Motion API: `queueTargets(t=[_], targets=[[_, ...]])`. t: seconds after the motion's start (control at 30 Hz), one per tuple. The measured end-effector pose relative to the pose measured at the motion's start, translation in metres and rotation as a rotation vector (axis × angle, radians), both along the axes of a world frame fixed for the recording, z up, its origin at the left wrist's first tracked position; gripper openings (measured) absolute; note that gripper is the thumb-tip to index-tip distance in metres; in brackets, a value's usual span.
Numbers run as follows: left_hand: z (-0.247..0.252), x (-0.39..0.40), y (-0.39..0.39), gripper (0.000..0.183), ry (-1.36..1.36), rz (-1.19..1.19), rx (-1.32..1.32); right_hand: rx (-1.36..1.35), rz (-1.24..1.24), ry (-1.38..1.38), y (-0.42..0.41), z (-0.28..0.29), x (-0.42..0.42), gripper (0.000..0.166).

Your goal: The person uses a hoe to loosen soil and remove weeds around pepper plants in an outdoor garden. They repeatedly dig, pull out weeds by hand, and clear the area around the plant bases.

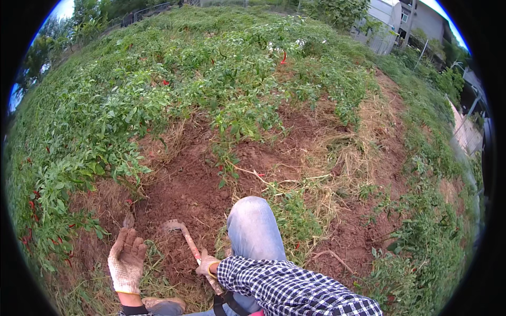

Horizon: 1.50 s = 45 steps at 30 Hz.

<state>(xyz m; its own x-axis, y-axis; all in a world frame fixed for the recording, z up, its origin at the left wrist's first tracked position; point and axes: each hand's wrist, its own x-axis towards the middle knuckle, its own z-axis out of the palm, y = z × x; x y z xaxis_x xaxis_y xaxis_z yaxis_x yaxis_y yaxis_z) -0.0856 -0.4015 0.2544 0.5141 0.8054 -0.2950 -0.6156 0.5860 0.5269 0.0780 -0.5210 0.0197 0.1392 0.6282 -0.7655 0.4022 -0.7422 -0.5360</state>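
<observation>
My left hand (127, 258), in a knitted work glove brown with soil, is raised palm up with its fingers slightly bent and nothing plainly in it. Just beyond its fingertips is a small greyish-brown clump (128, 220), perhaps a dry leaf; whether it touches them I cannot tell. Gloved too, my right hand (206, 264) grips the worn, partly red handle (190, 241) of a short hand hoe. The soil-caked hoe head (172, 225) rests on loose reddish-brown soil (185, 189) between my left hand and my jeans-clad knee (256, 225).
Chilli pepper plants (106, 130) with red fruit crowd the left and far side. Cut weeds (294, 215) and dry straw (352, 154) lie right of my knee. A bare stick (334, 258) lies on the soil. Farther right stand more green plants (427, 237).
</observation>
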Motion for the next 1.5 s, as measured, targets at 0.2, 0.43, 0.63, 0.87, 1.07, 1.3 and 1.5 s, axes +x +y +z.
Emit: queueTargets(t=[0.2, 0.43, 0.63, 0.87, 1.07, 1.3, 1.5], targets=[[-0.004, -0.003, -0.009, 0.034, 0.111, 0.129, -0.067, 0.016, -0.18, 0.33, 0.023, 0.01, 0.001, 0.064], [0.0, -0.025, -0.029, 0.036, 0.191, 0.244, -0.055, 0.189, -0.777, 1.066, 0.035, 0.083, -0.016, 0.034], [0.027, -0.036, -0.057, 0.04, 0.479, 0.172, 0.022, 0.616, -0.474, 0.303, 0.042, 0.121, -0.009, 0.071], [0.101, -0.027, -0.086, 0.055, 1.012, -0.303, 0.389, 0.643, -0.401, 0.32, 0.028, 0.149, -0.002, 0.061], [0.031, -0.072, -0.054, 0.041, 0.599, 0.094, 0.314, 0.732, -0.284, 0.174, 0.033, 0.126, -0.011, 0.067], [0.034, -0.083, -0.033, 0.04, 0.359, 0.344, 0.407, 0.684, -0.668, 0.393, 0.015, 0.145, 0.029, 0.053], [0.045, -0.075, -0.044, 0.035, 0.426, 0.435, 0.49, 0.656, -0.611, 0.367, 0.001, 0.178, 0.05, 0.039]])
